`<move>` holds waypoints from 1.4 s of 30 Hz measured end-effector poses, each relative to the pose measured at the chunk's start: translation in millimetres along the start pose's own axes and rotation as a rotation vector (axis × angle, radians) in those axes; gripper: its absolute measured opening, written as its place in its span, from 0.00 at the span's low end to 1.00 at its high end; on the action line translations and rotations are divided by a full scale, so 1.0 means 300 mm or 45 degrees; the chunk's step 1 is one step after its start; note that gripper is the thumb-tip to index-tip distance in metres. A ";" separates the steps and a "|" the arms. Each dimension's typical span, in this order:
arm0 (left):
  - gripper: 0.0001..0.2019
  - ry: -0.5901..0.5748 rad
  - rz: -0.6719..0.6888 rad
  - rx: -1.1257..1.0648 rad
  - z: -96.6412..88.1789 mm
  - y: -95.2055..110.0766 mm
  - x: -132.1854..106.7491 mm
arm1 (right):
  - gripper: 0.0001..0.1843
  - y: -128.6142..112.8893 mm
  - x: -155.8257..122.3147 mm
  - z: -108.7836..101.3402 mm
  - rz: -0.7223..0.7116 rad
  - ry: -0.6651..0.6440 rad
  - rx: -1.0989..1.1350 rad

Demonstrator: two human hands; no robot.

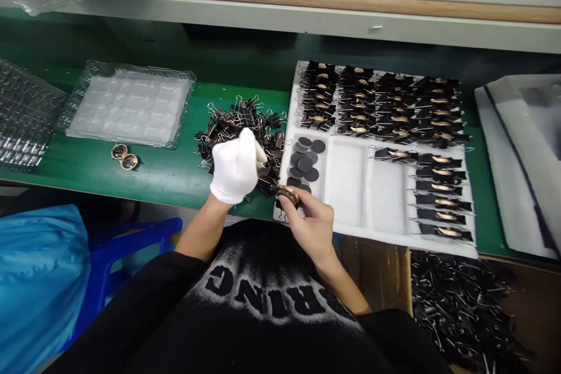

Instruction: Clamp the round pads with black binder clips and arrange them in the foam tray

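My left hand (235, 168), in a white glove, is over a heap of black binder clips (239, 120) on the green table. Its fingers are curled, and what they hold, if anything, is hidden. My bare right hand (312, 223) pinches a round, dark brown part (288, 195) on edge at the white tray's near-left corner. A black clip shows just below that part; whether it is attached, I cannot tell. Close to this hand, several flat black discs (305, 163) lie in the tray's left compartment.
Rows of round parts gripped by binder clips (397, 102) fill the back and right of the white tray (346, 181). Two gold-rimmed round pieces (128, 162) lie near a clear plastic tray (127, 105). A box of clips (464, 310) stands below; a blue stool (105, 269) is at left.
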State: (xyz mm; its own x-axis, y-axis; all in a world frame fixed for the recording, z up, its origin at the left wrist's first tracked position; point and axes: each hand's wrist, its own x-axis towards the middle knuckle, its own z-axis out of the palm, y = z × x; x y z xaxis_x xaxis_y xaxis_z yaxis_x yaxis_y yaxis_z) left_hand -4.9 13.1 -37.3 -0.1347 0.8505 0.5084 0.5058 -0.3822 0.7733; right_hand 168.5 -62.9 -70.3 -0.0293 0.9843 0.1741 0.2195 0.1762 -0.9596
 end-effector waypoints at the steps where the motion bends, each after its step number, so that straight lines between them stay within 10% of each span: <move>1: 0.33 -0.001 0.085 0.024 -0.003 0.008 0.009 | 0.07 0.001 0.011 -0.009 0.028 -0.043 -0.021; 7: 0.25 -0.056 0.474 0.263 0.014 0.064 0.026 | 0.15 -0.017 0.059 -0.026 -0.019 -0.157 -0.112; 15: 0.29 -0.106 0.373 0.319 0.020 0.055 0.035 | 0.07 -0.035 0.063 -0.019 -0.047 -0.014 -0.034; 23: 0.28 -0.270 0.340 0.240 0.019 0.069 0.040 | 0.23 -0.033 0.090 -0.046 -0.124 -0.158 -0.084; 42: 0.27 -0.356 0.209 0.548 0.045 0.070 0.068 | 0.14 -0.039 0.118 -0.030 0.354 -0.267 0.108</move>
State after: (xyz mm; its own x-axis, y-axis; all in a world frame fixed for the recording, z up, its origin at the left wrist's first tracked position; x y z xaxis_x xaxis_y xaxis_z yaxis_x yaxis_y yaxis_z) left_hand 14.4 27.1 -15.8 0.1779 0.8783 0.4437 0.8125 -0.3855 0.4373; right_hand 173.6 -30.3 -50.8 -0.1811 0.9739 -0.1370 0.1660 -0.1071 -0.9803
